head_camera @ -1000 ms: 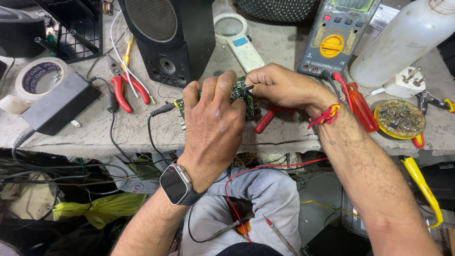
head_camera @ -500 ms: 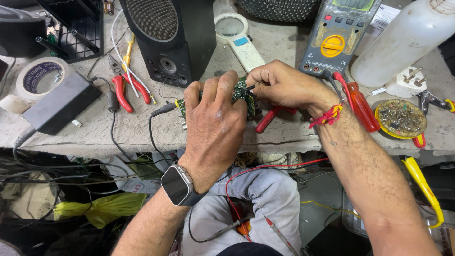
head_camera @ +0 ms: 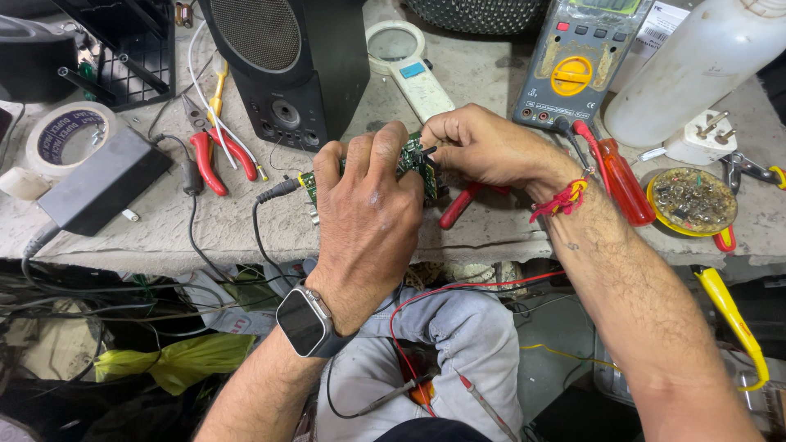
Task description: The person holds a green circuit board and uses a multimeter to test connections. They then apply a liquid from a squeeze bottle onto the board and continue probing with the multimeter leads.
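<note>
Both hands meet over the bench [head_camera: 491, 221] edge: the left hand [head_camera: 368, 205] closed around a small green circuit board [head_camera: 413, 160], the right hand [head_camera: 479, 147] pinching at its top edge. The board looks light, stiff and fragile, best gripped by its edges.

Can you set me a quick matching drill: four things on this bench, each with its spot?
Things:
1 circuit board
2 multimeter
3 tape roll
4 red-handled pliers

Places:
A far left of the bench
B between the left hand and right hand
C left of the black speaker
D top right, beside the white bottle

Pairs: 1-B, 2-D, 3-A, 4-C
</note>
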